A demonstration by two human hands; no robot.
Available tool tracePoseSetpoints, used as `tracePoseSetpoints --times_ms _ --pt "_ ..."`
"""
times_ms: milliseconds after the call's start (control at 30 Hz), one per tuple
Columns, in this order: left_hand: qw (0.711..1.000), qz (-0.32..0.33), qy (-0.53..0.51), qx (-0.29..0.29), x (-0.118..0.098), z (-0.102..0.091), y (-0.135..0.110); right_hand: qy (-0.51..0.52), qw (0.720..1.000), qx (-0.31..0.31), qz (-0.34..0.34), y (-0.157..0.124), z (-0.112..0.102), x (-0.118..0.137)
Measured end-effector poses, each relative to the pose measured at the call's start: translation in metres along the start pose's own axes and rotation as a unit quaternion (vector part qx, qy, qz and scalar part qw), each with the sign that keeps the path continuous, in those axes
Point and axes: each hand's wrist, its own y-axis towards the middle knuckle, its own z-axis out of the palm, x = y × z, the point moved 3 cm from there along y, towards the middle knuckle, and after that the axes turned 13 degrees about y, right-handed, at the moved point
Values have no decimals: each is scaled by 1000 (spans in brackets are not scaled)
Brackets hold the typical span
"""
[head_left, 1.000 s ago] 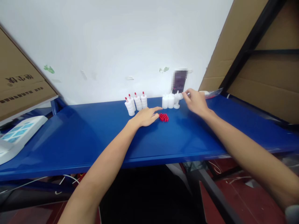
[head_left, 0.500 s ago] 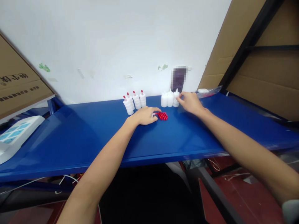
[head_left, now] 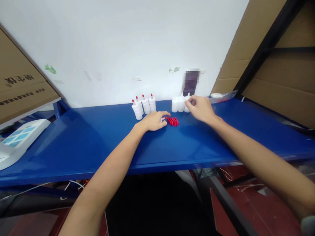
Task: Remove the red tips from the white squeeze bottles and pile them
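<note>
My left hand [head_left: 154, 121] is low over the blue table, fingers curled around what looks like a white squeeze bottle. Only its pale nozzle [head_left: 162, 119] shows, pointing right with red at its end; the body is hidden by my hand. Just right of those fingers lies a cluster of small red caps [head_left: 173, 122]. My right hand [head_left: 200, 107] is at the rightmost uncapped white squeeze bottle [head_left: 187, 108], thumb and forefinger closed at its upper part. Two more uncapped bottles [head_left: 177, 105] stand beside it. Several bottles with red tips [head_left: 145, 105] stand behind my left hand.
The blue table [head_left: 81, 141] runs up to a white wall [head_left: 137, 42]. A dark phone-like object [head_left: 190, 83] leans at the wall. A clear plastic bag [head_left: 225, 97] lies back right. Cardboard [head_left: 278, 85] flanks the right; a white device [head_left: 22, 141] sits left.
The view has shifted slightly, moving the scene a little to the right. My left hand stays beside the red caps; my right fingers remain at the rightmost bottle, a little further over it.
</note>
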Motion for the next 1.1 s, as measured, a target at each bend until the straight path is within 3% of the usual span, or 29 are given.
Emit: tracePoseSetpoints --times_ms 133,300,900,1100 --pt "997 -44 60 -33 -2 3 2 36 995 83 -34 -9 15 15" --pt "993 -56 93 -42 -6 4 3 32 985 163 -40 -13 27 17" --pt "990 -69 123 -32 -11 3 5 14 982 183 -45 -13 31 12" --pt "985 -85 104 -107 -17 -6 -5 134 967 167 -141 -20 29 29"
